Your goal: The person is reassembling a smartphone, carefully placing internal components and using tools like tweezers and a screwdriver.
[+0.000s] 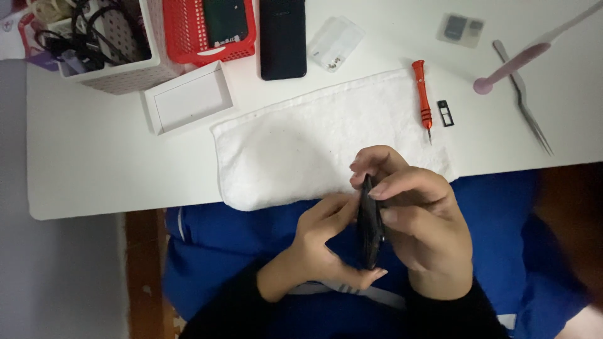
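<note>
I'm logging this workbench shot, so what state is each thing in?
Black phone: held on edge by left hand and right hand.
Second phone: flat on table.
Screwdriver: lying unused.
Tweezers: lying unused.
White towel: spread flat.
White tray: empty.

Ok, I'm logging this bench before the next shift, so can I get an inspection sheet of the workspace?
Surface: white table, white towel at its near edge.
Job's things: dark phone, held edge-on above the lap.
Clutter: orange screwdriver, small black tray, tweezers, pink tool, second dark phone, white box lid, red basket.
Grippers: left hand and right hand both grip the phone.
Cables: black cables in white bin.
Surroundings: blue trousers, floor left.
</note>
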